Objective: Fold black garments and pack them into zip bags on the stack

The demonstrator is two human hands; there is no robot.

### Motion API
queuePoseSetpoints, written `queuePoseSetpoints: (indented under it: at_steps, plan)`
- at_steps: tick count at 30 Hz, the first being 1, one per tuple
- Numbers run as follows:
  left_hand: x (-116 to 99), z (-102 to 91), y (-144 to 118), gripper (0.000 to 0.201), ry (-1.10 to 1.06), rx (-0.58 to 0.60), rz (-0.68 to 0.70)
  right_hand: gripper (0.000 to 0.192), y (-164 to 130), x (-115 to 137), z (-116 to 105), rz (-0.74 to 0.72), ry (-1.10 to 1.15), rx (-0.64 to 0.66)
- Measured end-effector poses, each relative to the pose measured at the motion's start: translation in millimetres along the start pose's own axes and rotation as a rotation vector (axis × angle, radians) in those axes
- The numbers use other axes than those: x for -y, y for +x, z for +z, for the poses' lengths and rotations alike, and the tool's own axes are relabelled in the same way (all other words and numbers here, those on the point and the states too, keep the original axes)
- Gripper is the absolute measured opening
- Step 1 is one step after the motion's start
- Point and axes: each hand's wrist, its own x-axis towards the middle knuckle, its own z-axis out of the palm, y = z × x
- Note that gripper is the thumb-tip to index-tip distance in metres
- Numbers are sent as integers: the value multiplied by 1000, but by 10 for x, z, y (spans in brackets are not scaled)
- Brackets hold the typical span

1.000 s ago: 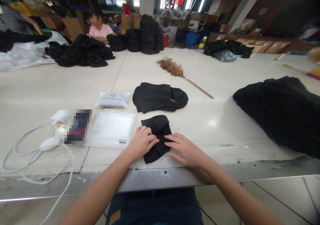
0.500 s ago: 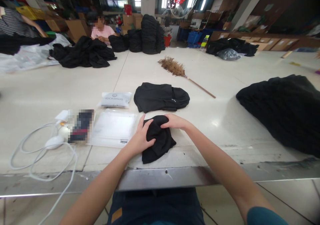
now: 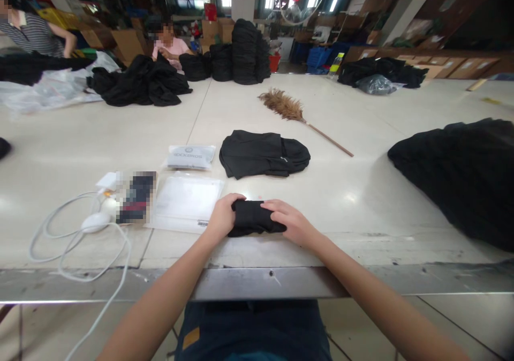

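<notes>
A black cloth (image 3: 255, 219), folded into a compact oblong, lies near the table's front edge. My left hand (image 3: 222, 217) grips its left end, fingers curled over the top. At the right end my right hand (image 3: 291, 223) holds it, with fingers on top and the thumb hidden. Just beyond lies another black cloth piece (image 3: 261, 155), flat, with a small light mark on it. Clear plastic bags (image 3: 187, 197) rest to the left of my left hand. Behind them is a packed bag (image 3: 190, 157) with printed lettering.
A phone (image 3: 137, 197) and a white cable (image 3: 94, 222) lie at the left. A feather duster (image 3: 283, 105) rests beyond the flat cloth. A large black cloth heap (image 3: 458, 179) occupies the right. Black stacks (image 3: 244, 53) stand at the back, where two people work.
The loose, crumpled black cloth is now folded into a flatter, neater oblong. My right hand has moved down to its right end, and my left hand now grips the left end.
</notes>
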Motion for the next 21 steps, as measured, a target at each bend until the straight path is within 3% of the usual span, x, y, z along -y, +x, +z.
queuePoseSetpoints:
  at_steps: [3, 6, 8, 12, 15, 18, 21]
  plan:
    - [-3, -51, 14, 50, 0, 73, 19, 36, -128, 27, 17, -103, -186, 78]
    - [-29, -163, 40, 56, -106, 234, 38, 35, -144, 39, 16, -115, -277, 122]
    - [-72, -218, 49, 53, -186, 262, -5, 35, -104, 71, -26, -90, -272, 162]
    - [-173, -167, 11, 40, -124, 201, 31, 30, 44, 244, -213, 99, -125, 231]
    - [-198, -82, -35, 57, 15, 234, 150, 25, 195, 394, -325, 347, 4, 226]
    - [-184, -53, -62, 68, 70, 265, 149, 51, 371, 422, -315, 456, 13, 235]
    - [-161, -63, -81, 82, 190, 232, 59, 83, 550, 310, -238, 457, -69, 355]
